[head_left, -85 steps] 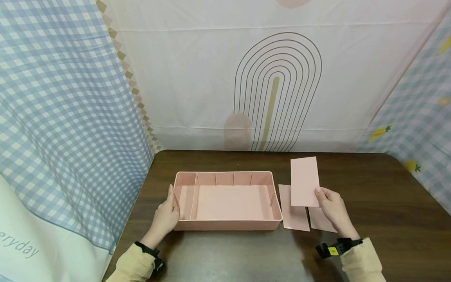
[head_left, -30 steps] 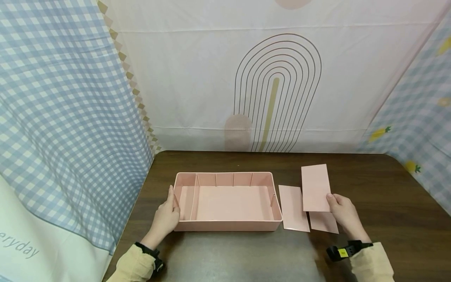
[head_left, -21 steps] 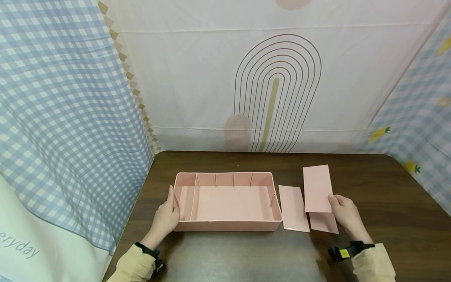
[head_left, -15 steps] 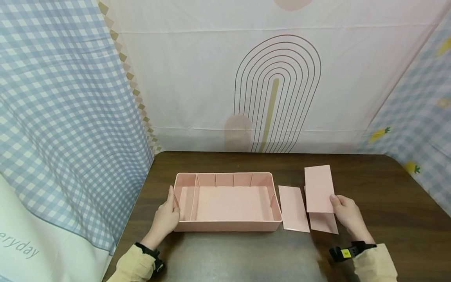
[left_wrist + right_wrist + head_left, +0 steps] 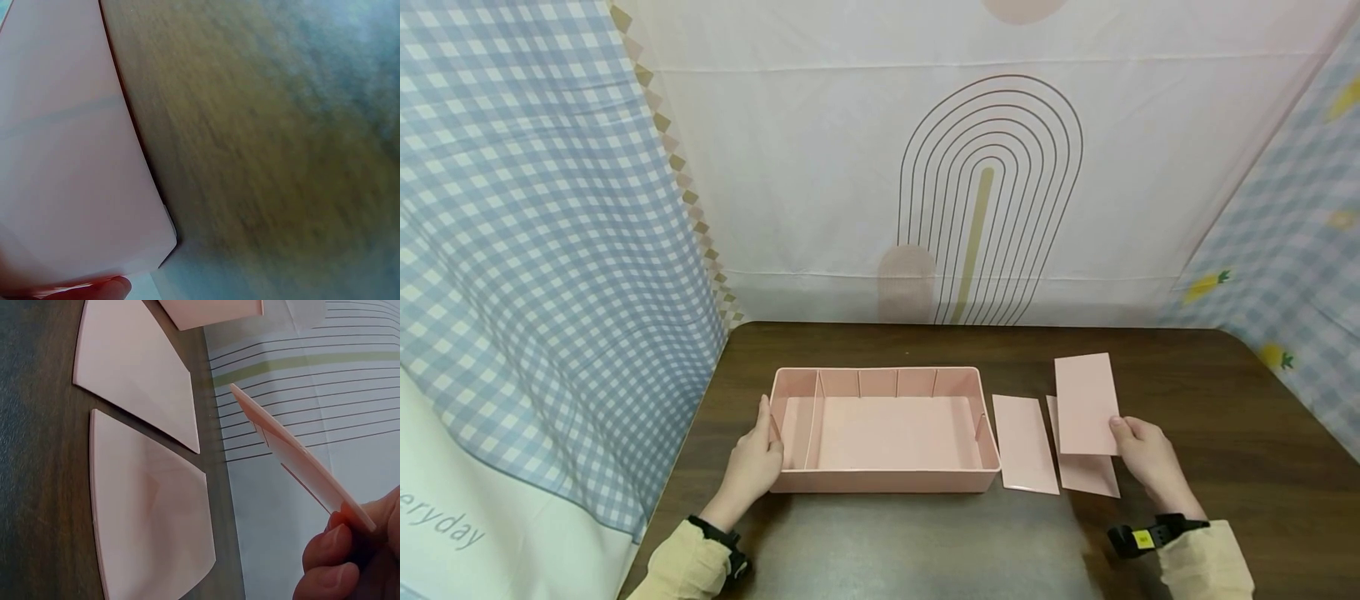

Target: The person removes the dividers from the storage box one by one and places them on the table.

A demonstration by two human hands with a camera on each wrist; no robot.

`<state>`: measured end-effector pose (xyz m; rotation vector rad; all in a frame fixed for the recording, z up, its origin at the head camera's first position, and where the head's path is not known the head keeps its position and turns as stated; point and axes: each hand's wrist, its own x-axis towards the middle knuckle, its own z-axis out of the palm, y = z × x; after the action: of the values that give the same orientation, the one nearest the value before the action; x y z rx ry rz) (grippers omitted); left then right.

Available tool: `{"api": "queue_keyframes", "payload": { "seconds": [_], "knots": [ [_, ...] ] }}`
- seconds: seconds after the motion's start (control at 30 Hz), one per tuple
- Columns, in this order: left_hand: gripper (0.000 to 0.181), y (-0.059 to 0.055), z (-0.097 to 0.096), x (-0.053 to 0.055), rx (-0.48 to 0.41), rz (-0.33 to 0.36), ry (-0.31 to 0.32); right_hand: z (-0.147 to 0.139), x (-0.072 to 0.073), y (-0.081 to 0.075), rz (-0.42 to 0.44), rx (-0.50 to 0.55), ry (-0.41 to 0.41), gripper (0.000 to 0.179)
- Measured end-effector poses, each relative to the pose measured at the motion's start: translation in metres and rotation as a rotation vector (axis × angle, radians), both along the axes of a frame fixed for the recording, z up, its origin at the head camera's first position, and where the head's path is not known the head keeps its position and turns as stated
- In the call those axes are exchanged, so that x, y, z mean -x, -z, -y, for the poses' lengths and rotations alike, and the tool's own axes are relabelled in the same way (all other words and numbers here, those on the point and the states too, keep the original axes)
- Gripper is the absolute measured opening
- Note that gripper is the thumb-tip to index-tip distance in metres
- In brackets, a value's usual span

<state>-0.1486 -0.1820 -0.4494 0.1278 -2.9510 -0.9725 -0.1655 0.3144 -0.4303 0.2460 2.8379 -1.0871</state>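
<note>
A pink rectangular box (image 5: 887,481) stands on the table, with one upright divider (image 5: 813,417) near its left end. My left hand (image 5: 751,457) rests against the box's left end, its forefinger straight along the outer wall. In the left wrist view, a fingertip shows low beside the box's pale wall (image 5: 69,187). My right hand (image 5: 1146,457) pinches a flat pink panel (image 5: 1086,404) by its lower right corner, thumb on top. Seen from the right wrist, that panel (image 5: 300,456) is nearly edge-on and raised. It partly covers another pink panel (image 5: 1092,477) in the head view.
Two similar panels lie flat at the box's right, side by side; the nearer one to the box (image 5: 1026,446) is fully visible. Slots line the box's inner walls. A printed white cloth (image 5: 812,192) hangs behind the dark wood table (image 5: 1247,417), with blue checked cloth at both sides.
My right hand has shifted right and slightly nearer with the panel, uncovering more of the panel underneath. My left hand and the box have stayed put.
</note>
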Motion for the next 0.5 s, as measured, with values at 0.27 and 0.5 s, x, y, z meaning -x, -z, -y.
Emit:
{"api": "queue_keyframes", "payload": {
  "seconds": [0.27,0.5],
  "knots": [
    [0.066,0.001,0.0,0.001,0.015,0.001,-0.004,-0.003,0.0,0.002,-0.011,-0.016,0.005,0.055],
    [0.067,0.001,0.0,0.001,0.022,0.0,-0.005,-0.01,-0.001,0.003,0.005,-0.025,0.013,0.056]
  ]
}}
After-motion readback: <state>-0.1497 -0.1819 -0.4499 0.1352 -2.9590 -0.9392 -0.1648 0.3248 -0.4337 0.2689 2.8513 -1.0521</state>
